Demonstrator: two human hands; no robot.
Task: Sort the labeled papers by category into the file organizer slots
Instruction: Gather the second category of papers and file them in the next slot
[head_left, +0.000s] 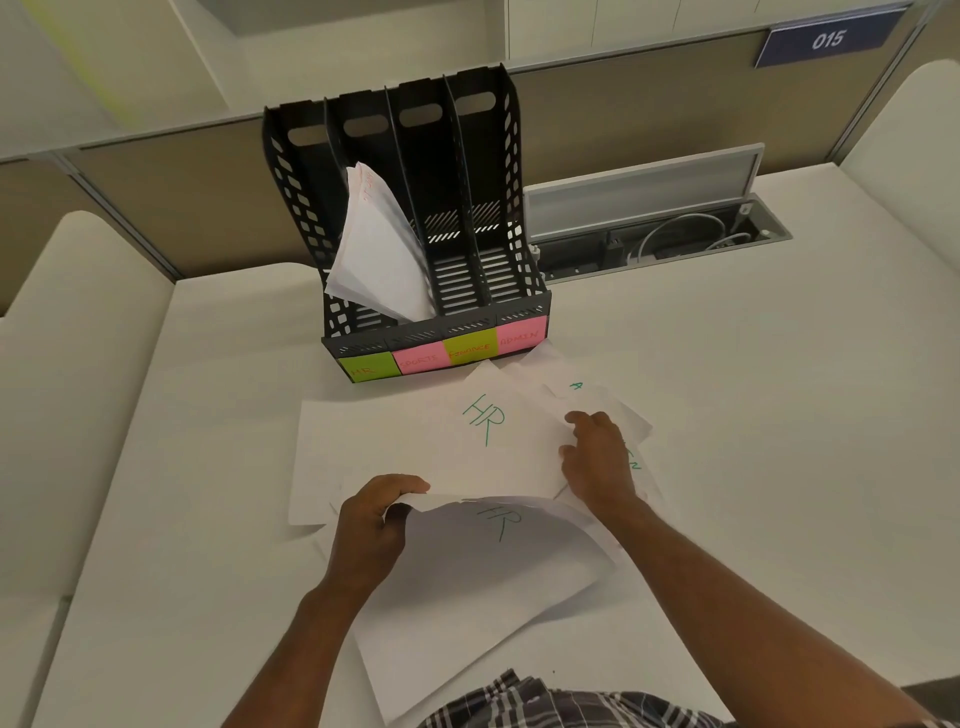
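Head view, desk: you look down on a white desk (727, 415) with loose white papers spread in front of you.
Head view, organizer: a black file organizer (431, 234) stands upright at the far side of the desk, four slots side by side.
Slot labels: sticky notes along its front read, left to right, HR on green (366, 368), SPORTS on pink (421, 358), FINANCE on green (470, 347), ADMIN on pink (521, 335).
Filed papers: a sheaf of white sheets (376, 249) leans in the second slot from the left, above the SPORTS note, with red writing too faint to read.
Left hand: your left hand (371, 525) pinches the near edge of a sheet marked HR (441, 447), thumb on top, fingers curled beneath, lifting that edge off the pile.
Right hand: your right hand (597, 457) rests on the same sheet's right edge, fingers bent; whether they clamp the paper or only press it, you cannot tell.
Sheet relative to grip: the HR sheet spans between both hands, its far part lying flat toward the organizer.
Underneath: a second sheet marked HR (478, 571) lies below the lifted edge, reaching toward your checked shirt (545, 701).
Right of pile: more sheets (587, 389) with partly hidden green letters lie under and beyond the right hand.
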